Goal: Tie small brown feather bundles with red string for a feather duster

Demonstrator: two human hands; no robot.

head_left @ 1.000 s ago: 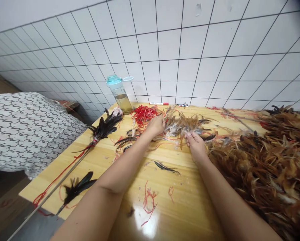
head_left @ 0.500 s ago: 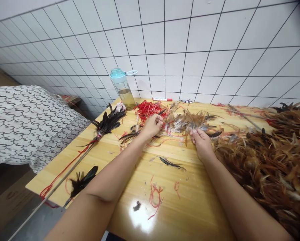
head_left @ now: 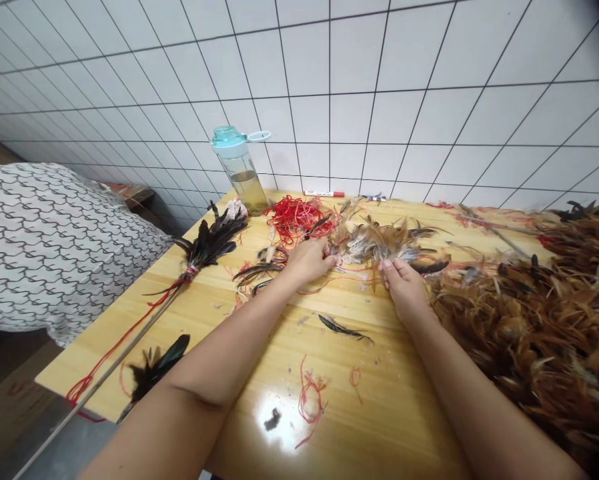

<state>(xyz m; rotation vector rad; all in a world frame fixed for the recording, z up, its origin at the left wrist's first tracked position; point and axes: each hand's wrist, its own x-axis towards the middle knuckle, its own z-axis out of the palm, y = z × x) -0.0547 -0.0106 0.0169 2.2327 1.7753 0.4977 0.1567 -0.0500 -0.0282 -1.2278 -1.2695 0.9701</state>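
A small heap of loose brown and grey feathers (head_left: 367,240) lies in the middle of the wooden table. At its left edge my left hand (head_left: 312,260) has its fingers pinched together; what is between them is too small to make out. My right hand (head_left: 403,280) pinches feathers at the near side of the heap, thumb against forefinger. Just behind my left hand is a tangle of red string (head_left: 299,217). Dark feathers (head_left: 259,270) lie beside my left wrist, and a single dark feather (head_left: 344,328) rests on the wood between my forearms.
A large brown feather pile (head_left: 539,327) covers the right side. To the left, a stick (head_left: 129,347) tipped with black feathers (head_left: 207,243) overhangs the table edge. A water bottle (head_left: 247,180) and a red marker (head_left: 324,194) stand and lie near the tiled wall. Patterned cloth (head_left: 64,247) hangs at far left.
My left hand has come down and a little to the right, from over the red string to the feather heap's edge. My right hand has barely moved. The view has shifted slightly.
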